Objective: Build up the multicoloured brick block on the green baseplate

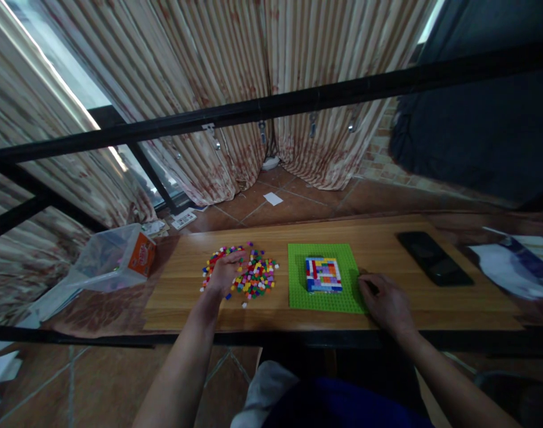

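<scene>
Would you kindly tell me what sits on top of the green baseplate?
On the green baseplate sits a flat block of multicoloured bricks. The right hand rests on its right edge, hiding that corner. What lies beneath the bricks cannot be seen.

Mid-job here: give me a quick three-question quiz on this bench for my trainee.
1. True or false: the left hand rests on the pile of loose bricks.
2. Which does the right hand touch? A) black phone B) green baseplate C) clear plastic box
3. What sits on the baseplate?

Key: 1 true. 2 B, at its right edge. 3 a multicoloured brick block.
</scene>
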Demonstrator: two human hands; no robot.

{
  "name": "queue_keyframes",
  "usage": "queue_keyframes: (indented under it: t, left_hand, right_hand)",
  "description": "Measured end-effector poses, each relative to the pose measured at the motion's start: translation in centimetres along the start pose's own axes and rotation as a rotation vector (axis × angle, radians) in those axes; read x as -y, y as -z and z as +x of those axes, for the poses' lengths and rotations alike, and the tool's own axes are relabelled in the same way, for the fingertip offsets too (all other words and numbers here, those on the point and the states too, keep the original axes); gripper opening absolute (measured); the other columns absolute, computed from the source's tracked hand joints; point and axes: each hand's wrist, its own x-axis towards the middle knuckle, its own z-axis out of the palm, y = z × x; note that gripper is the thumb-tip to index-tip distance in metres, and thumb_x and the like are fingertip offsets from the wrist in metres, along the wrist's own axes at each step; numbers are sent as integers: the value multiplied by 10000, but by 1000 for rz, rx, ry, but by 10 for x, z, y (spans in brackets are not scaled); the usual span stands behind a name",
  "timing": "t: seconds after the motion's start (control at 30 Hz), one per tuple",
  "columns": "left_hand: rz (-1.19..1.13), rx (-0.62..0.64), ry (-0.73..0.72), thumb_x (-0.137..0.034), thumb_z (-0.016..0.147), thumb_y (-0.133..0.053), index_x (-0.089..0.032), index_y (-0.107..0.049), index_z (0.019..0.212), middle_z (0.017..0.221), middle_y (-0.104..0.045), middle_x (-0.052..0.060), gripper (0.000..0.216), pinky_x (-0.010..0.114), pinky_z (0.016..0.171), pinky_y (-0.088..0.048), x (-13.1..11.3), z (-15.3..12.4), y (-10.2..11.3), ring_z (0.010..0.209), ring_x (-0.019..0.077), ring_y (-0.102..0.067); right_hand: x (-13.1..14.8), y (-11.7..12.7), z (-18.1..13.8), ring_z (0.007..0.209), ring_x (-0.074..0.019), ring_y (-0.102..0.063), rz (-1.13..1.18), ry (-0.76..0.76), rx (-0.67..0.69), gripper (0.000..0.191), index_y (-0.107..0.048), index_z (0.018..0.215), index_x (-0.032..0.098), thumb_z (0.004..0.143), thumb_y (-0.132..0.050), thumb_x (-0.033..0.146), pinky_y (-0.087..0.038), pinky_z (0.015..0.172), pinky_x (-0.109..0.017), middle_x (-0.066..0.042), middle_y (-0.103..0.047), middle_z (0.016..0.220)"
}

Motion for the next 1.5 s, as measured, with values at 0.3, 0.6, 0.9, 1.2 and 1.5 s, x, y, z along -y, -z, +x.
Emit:
queue_keyframes:
  t: [0.3,0.6,0.9,1.2,1.5]
  left_hand:
    - [-12,51,-25,-90,516,-653,-127,-703,950,1102,-692,136,438,352,810,-540,-1,1,10,939,231,-653]
    - [159,-37,-133,-167,537,-592,-148,-744,789,829,-738,82,295,302,647,-520,-3,-2,-1,756,216,-660]
    - [214,-111,-181,-133,565,-562,-178,-741,713,798,-741,47,236,263,615,-489,2,5,-7,669,169,-645]
    - [166,-116,-186,-172,564,-575,-165,-746,806,945,-726,76,296,204,544,-451,7,10,2,806,195,-654]
    - [24,100,-134,-121,509,-608,-197,-734,992,1380,-545,74,505,203,581,-510,6,7,14,1185,323,-552]
  right_hand:
    - [0,0,0,798,-245,-635,-24,-2,-12,266,-661,853,207,894,-470,388,-494,710,-365,-82,-688,863]
    - [1,1,0,813,-242,-633,-26,-1,0,263,-663,847,206,896,-472,381,-493,726,-363,-89,-693,890]
    - [1,0,0,793,-251,-633,-25,-14,-12,290,-664,844,202,899,-453,394,-497,716,-378,-95,-690,860]
    - [3,1,0,806,-242,-633,-12,7,-14,268,-660,837,206,900,-459,372,-501,746,-374,-92,-687,858]
    - [4,2,1,784,-238,-629,-15,2,-6,270,-660,825,210,899,-456,370,-497,728,-372,-86,-689,846]
